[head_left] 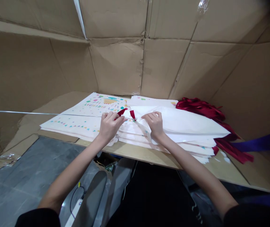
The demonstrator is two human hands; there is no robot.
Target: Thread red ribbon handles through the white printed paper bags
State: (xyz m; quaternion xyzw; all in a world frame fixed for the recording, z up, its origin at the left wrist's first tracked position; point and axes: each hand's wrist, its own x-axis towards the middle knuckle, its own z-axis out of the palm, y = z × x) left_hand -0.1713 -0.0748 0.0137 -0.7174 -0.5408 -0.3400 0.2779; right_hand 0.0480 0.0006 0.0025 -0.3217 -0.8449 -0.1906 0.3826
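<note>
My left hand (111, 123) is closed around a long thin metal rod (42, 113), which runs in from the left edge of the view. The rod's tip end points toward my right hand (154, 123). Fingers and thumb of the right hand pinch the near edge of a white sheet or flat bag (184, 121), which lies on a stack. Between the hands a short piece of dark red ribbon (132, 114) shows against the white material. Whether the rod passes through the white material I cannot tell.
On the left lies a stack of white printed sheets or bags (78, 121) with birthday lettering. A heap of dark red ribbon (201, 108) and a blue ribbon (262, 142) are at the right. Cardboard walls (116, 66) enclose the table (135, 150) behind and at both sides.
</note>
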